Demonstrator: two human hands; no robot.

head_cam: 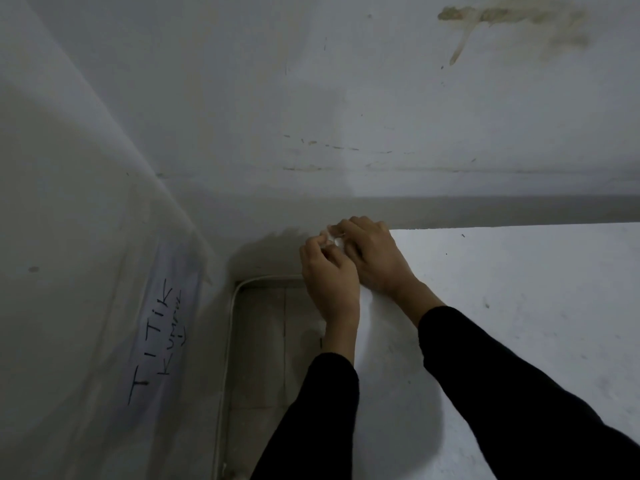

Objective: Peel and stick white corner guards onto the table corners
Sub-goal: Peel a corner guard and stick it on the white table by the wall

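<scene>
Two hands (348, 268) pinch the white corner guard (335, 240) (small, rounded).

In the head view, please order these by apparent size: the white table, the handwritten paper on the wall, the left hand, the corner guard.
1. white table, partly out of frame
2. handwritten paper
3. left hand
4. corner guard, mostly hidden by fingers
</scene>
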